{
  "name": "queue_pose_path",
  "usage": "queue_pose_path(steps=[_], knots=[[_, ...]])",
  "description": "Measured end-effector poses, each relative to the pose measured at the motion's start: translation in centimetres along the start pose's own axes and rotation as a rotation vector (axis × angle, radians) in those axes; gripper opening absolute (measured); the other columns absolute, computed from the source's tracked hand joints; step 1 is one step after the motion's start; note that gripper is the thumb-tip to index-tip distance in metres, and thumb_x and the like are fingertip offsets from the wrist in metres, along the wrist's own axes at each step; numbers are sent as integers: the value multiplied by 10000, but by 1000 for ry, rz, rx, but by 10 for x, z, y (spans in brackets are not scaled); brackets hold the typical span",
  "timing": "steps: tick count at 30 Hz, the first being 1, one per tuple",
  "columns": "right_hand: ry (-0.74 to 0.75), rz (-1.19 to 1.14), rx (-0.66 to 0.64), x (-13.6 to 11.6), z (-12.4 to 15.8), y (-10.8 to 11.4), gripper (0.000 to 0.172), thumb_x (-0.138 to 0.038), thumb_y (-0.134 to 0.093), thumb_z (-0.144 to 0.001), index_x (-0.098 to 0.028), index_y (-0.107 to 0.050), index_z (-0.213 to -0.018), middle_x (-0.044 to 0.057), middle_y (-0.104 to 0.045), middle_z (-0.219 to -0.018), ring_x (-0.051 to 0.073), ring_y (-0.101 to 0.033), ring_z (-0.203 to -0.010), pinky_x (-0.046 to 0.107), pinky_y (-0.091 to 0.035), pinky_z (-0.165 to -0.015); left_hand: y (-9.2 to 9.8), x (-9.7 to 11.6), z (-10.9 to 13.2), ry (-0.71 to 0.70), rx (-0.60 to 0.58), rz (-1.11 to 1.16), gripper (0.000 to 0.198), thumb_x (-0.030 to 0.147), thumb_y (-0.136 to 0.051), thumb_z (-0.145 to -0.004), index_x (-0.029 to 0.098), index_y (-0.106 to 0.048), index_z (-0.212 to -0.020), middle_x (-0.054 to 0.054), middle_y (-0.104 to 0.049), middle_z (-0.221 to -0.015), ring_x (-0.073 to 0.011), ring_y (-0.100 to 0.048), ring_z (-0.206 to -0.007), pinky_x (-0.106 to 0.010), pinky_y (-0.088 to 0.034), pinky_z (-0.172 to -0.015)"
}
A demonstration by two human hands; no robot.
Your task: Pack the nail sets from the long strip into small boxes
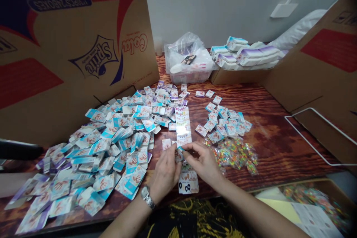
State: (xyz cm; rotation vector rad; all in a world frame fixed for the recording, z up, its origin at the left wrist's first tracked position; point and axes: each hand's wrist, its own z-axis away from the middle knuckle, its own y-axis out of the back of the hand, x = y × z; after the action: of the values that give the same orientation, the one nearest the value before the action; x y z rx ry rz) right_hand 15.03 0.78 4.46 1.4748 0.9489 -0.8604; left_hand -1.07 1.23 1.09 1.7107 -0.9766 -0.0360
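My left hand [166, 169], with a watch [147, 197] on its wrist, is closed around a small blue-and-white cardboard box [179, 155]. Thumb and forefinger of my right hand [205, 164] pinch the box's top edge; its contents are hidden. Beyond my fingers lies a long printed sticker sheet [182, 125]. More printed sheets [188, 183] lie under and in front of my hands. At the left is a wide heap of flattish little boxes [111, 145]. To the right sit small boxes [223, 122] in a looser pile, beside clear bags of colourful small pieces [235, 152].
A large printed carton [106, 37] stands at the left, another carton [320, 55] at the right. Behind are a plastic bin [189, 77] and a low tray [240, 77] of wrapped packs. An open box [306, 204] with papers and colourful bags is at lower right.
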Motion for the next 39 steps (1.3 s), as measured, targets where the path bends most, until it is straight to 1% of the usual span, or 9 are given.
queue_pose_path(steps=[6, 10, 14, 24, 26, 31, 34, 36, 39], knots=[[150, 120, 29, -6, 5, -3, 215, -159, -513, -859, -223, -673, -988, 54, -658, -899, 182, -611, -861, 323, -497, -777, -4, 0, 2, -53, 22, -146, 548, 82, -422, -855, 80, -255, -1377, -178, -531, -1217, -259, -494, -1147, -407, -463, -942], [291, 176, 122, -2, 16, -11, 341, -142, -439, -905, -243, -567, -1205, 69, -658, -1032, 202, -590, -974, 367, -489, -847, -4, 4, 1, -23, 34, -186, 584, 137, -429, -881, 71, -197, -1413, -198, -513, -1250, -279, -493, -1144, -428, -467, -926], [323, 191, 171, 6, 27, -20, 418, -123, -426, -905, -246, -481, -1300, 78, -625, -1152, 215, -564, -1076, 391, -478, -914, -6, 10, -2, 10, 53, -199, 595, 164, -387, -906, 71, -130, -1435, -223, -490, -1273, -302, -489, -1142, -458, -470, -900], [-29, -217, 165, 11, 24, -20, 279, -256, -494, -905, -200, -561, -1170, 84, -655, -1132, 213, -624, -1042, 367, -529, -897, -8, 9, 0, -53, 31, -223, 654, 71, -373, -875, 76, -61, -1450, -225, -478, -1224, -323, -451, -1136, -466, -480, -875], [-23, -184, 180, 11, 25, -20, 285, -243, -493, -903, -202, -556, -1178, 81, -654, -1135, 211, -627, -1037, 358, -531, -892, -7, 8, 1, -80, 43, -260, 662, 47, -370, -862, 66, -65, -1449, -229, -480, -1209, -330, -451, -1123, -463, -488, -859], [170, 41, 174, 6, 36, -25, 330, -171, -455, -899, -222, -542, -1214, 79, -626, -1178, 212, -585, -1093, 379, -474, -959, -9, 11, 0, -68, 71, -274, 655, 54, -353, -867, 43, -45, -1445, -240, -492, -1189, -325, -465, -1109, -466, -485, -851], [89, -33, 165, 8, 35, -28, 306, -210, -483, -894, -211, -524, -1197, 95, -632, -1145, 209, -596, -1058, 373, -492, -916, -10, 16, -2, -39, 62, -230, 642, 89, -335, -889, 53, -17, -1446, -236, -510, -1175, -312, -491, -1096, -457, -484, -843], [0, -122, 155, 15, 25, -20, 252, -259, -520, -881, -202, -547, -1125, 91, -656, -1066, 201, -623, -987, 348, -519, -852, -10, 17, -3, -33, 11, -178, 641, 157, -354, -909, 70, -18, -1449, -230, -506, -1199, -308, -495, -1108, -443, -487, -844], [-70, -148, 184, 40, 0, 14, 213, -307, -507, -876, -197, -562, -1050, 82, -663, -1022, 198, -629, -937, 349, -521, -818, -7, 11, -1, -23, -75, -78, 700, 311, -441, -904, 65, -69, -1443, -230, -462, -1277, -307, -451, -1179, -437, -468, -902]])
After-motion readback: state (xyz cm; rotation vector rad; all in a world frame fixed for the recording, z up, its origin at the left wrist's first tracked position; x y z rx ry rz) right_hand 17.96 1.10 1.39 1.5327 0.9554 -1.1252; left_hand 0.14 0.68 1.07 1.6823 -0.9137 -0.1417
